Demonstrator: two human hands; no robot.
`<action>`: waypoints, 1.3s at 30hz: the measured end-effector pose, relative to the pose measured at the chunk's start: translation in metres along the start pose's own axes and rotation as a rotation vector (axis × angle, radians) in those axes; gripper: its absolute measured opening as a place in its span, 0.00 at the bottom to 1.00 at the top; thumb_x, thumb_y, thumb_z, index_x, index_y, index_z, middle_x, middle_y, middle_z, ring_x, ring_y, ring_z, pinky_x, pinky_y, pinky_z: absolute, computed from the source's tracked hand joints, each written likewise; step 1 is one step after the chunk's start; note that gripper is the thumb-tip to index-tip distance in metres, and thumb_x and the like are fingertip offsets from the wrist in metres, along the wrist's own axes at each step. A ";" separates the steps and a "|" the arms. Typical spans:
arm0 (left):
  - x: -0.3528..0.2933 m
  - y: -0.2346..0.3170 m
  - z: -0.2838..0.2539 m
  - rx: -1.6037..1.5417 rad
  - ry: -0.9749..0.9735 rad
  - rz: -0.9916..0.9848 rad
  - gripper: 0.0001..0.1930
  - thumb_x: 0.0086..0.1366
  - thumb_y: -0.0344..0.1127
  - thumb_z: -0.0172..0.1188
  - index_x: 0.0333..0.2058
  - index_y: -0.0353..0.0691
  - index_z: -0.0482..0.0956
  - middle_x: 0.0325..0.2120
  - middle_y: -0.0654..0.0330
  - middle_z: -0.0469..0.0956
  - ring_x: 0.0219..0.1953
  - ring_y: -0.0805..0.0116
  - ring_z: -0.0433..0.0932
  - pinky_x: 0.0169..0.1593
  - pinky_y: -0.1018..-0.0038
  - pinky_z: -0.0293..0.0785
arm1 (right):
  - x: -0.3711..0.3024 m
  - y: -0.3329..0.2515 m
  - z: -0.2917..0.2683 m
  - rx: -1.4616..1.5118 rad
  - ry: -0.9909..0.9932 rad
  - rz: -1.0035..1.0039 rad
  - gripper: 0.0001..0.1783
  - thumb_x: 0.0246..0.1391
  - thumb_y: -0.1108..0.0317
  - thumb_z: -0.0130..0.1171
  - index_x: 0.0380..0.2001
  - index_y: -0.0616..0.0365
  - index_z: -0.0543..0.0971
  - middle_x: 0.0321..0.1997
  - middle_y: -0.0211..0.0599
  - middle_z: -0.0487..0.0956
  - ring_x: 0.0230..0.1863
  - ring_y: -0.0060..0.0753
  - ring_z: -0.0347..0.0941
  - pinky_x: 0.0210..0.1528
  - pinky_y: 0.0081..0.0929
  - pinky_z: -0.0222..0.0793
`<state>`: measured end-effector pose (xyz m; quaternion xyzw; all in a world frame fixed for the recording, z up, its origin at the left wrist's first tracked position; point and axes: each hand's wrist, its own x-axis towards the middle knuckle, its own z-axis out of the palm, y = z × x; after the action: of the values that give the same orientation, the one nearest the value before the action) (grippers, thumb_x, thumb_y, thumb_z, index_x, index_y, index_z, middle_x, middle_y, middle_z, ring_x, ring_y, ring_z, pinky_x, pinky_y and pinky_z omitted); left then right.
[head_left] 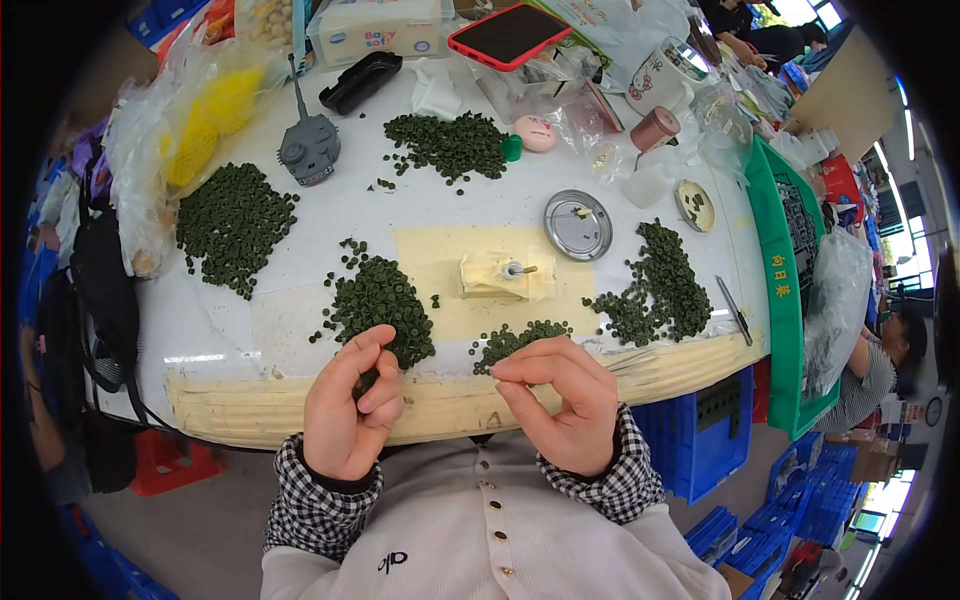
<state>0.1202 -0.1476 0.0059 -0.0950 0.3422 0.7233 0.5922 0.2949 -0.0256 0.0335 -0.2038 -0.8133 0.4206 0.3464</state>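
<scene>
My left hand (352, 405) is curled at the table's near edge, its fingers closed on a small dark green ring-shaped part taken from the pile (380, 305) just beyond it. My right hand (560, 395) is beside it, thumb and forefinger pinched together; what they hold is too small to make out. A smaller heap of green parts (515, 342) lies right in front of the right hand. Behind it a small yellowish taped block with a metal pin (505, 273) stands on a taped patch of the white table (450, 205).
More green heaps lie at the left (232, 225), the back (448, 143) and the right (655, 285). A round metal lid (578, 224), a grey toy turret (309, 148), a red phone (508, 33), a cup (660, 75), plastic bags and a green tray (790, 290) surround them. Blue crates (700, 440) stand below.
</scene>
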 end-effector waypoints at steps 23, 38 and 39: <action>-0.008 -0.005 -0.007 -0.068 -0.267 -0.009 0.15 0.70 0.37 0.40 0.46 0.33 0.70 0.24 0.65 0.68 0.22 0.81 0.59 0.23 0.85 0.57 | 0.010 0.022 -0.011 -0.578 -0.203 -0.077 0.06 0.39 0.75 0.63 0.24 0.58 0.76 0.24 0.34 0.71 0.31 0.38 0.65 0.34 0.31 0.64; -0.007 -0.014 0.001 0.068 -0.294 -0.044 0.10 0.68 0.31 0.45 0.43 0.33 0.72 0.27 0.64 0.70 0.24 0.80 0.61 0.26 0.84 0.59 | -0.001 0.024 -0.013 -0.538 -0.159 -0.186 0.11 0.38 0.82 0.57 0.30 0.64 0.75 0.26 0.37 0.74 0.30 0.37 0.69 0.33 0.28 0.68; -0.006 -0.015 0.002 0.077 -0.288 -0.039 0.10 0.68 0.31 0.45 0.42 0.33 0.71 0.28 0.63 0.70 0.25 0.80 0.61 0.25 0.84 0.59 | -0.001 0.024 -0.013 -0.540 -0.162 -0.187 0.12 0.38 0.82 0.57 0.32 0.64 0.76 0.26 0.37 0.74 0.30 0.36 0.69 0.33 0.28 0.69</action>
<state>0.1366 -0.1504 0.0047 0.0258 0.2794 0.7041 0.6523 0.3062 -0.0055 0.0182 -0.1787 -0.9360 0.1700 0.2509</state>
